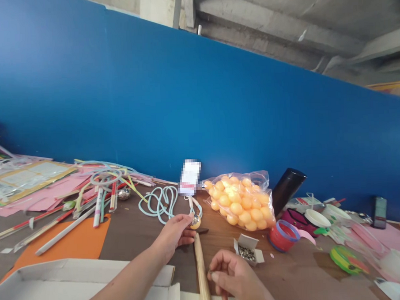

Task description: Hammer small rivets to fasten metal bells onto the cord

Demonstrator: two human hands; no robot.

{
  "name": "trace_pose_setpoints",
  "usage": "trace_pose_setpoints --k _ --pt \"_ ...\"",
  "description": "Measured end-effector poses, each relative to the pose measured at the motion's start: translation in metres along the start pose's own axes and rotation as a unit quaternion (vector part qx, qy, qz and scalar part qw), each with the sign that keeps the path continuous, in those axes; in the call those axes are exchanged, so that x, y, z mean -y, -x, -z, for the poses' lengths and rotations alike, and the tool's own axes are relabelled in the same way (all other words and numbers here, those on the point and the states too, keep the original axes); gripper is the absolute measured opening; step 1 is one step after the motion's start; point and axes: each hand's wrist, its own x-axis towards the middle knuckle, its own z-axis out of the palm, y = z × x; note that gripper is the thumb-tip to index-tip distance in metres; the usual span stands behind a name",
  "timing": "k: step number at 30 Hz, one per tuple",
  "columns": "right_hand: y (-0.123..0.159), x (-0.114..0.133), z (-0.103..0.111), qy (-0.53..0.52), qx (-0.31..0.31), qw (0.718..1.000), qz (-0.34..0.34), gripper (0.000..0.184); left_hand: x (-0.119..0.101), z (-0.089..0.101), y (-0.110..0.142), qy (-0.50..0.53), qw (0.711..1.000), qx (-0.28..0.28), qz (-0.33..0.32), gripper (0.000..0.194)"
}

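The grip of the left hand (177, 235) is pinched: thumb and fingers press on a small ball (196, 222). The grip of the right hand (230, 272) is curled, with thumb and index fingertip close together; a small dark speck shows at the tips, too small to identify, and whether it is pinched cannot be told.

The ball sits at the left fingertips, above the upper end of a wooden stick (201, 269). The stick runs lengthwise between the two hands; contact between it and the left fingers cannot be confirmed. An open small white box (258, 256) of shiny metal pieces (247, 253) stands on the surface (305, 278), just beside the right hand.

The ball is yellow-orange, with a silvery portion on its upper side; fingers cover part of it. The stick is pale, straight and slender. Beyond the ball lies a clear bag of orange balls (238, 201), to its right.
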Motion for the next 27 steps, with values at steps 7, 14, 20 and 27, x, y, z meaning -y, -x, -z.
trace_pose_setpoints --k 7,14,20,27 --pt "0.0 -0.002 -0.002 -0.041 -0.003 0.999 0.005 0.028 0.001 0.0 0.0 -0.004 1.0 -0.002 0.004 0.039" --pt "-0.002 -0.005 -0.005 -0.033 -0.026 0.999 -0.009 0.033 0.001 0.0 0.0 -0.012 1.0 0.002 0.002 0.039" --pt "-0.003 -0.011 -0.004 -0.018 -0.049 0.998 -0.028 0.039 -0.002 -0.001 0.003 -0.008 1.0 0.0 0.004 0.037" --pt "-0.003 -0.009 -0.007 -0.033 -0.041 0.999 -0.006 0.037 -0.002 -0.001 0.002 0.007 1.0 0.005 0.004 0.034"
